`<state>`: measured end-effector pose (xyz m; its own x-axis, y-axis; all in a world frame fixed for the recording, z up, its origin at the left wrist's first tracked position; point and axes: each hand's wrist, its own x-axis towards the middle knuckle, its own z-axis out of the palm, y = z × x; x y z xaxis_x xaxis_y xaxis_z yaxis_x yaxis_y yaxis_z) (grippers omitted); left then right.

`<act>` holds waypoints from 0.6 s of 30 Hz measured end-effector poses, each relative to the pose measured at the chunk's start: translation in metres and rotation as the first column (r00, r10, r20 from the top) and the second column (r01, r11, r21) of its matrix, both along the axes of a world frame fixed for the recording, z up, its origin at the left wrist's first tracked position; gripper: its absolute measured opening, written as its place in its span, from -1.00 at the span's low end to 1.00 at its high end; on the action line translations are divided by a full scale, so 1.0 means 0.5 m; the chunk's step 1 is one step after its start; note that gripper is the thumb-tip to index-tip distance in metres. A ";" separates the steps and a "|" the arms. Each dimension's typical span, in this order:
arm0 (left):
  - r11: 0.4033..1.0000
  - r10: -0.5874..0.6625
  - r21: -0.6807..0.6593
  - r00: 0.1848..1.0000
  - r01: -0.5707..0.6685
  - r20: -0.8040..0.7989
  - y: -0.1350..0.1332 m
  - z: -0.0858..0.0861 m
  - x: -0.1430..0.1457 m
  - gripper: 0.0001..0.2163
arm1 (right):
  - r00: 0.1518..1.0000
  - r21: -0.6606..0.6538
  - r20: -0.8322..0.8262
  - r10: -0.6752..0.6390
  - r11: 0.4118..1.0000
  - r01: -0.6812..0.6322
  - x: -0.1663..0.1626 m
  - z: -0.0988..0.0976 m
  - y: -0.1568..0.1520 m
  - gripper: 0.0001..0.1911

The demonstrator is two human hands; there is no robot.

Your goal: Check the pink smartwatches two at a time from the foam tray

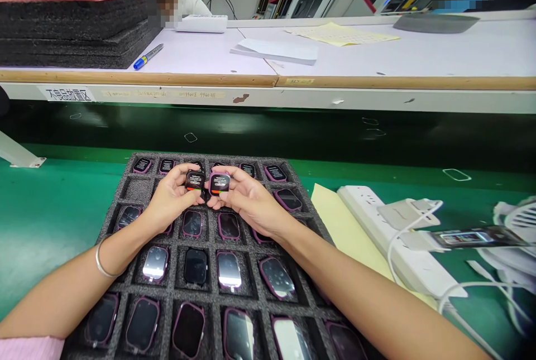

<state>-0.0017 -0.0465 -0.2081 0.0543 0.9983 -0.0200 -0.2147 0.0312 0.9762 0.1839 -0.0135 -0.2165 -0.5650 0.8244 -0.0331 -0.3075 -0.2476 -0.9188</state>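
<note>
We hold two small watch bodies side by side at centre frame, above the far rows of the foam tray (125, 187). Our left hand (170, 198) grasps the black watch body (195, 181) between thumb and fingertips; our right hand (247, 201) grasps the pink watch body (219, 183) in the same manner. Both lit screens face up toward us, and the two bodies sit nearly touching, edge to edge, each directly at its own hand. The tray lies on the green counter (50, 209) beneath our forearms, its pockets filled with further watch bodies. A white power strip (368, 220) lies at right of frame, well apart from the tray.
</note>
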 end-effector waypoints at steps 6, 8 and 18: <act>1.000 -0.017 -0.022 1.000 0.017 0.014 -0.002 0.002 0.000 -0.52 | 1.000 0.024 0.019 -0.022 0.999 0.021 0.000 0.001 -0.001 -0.50; 0.998 -0.025 -0.051 0.999 0.026 0.019 -0.004 0.005 -0.001 -0.51 | 0.999 0.038 0.029 -0.041 0.998 0.040 0.000 0.003 -0.001 -0.50; 0.996 -0.030 -0.087 0.999 0.029 -0.013 -0.012 0.017 0.005 -0.64 | 0.993 0.056 0.083 -0.082 0.995 0.078 -0.002 0.003 -0.001 -0.61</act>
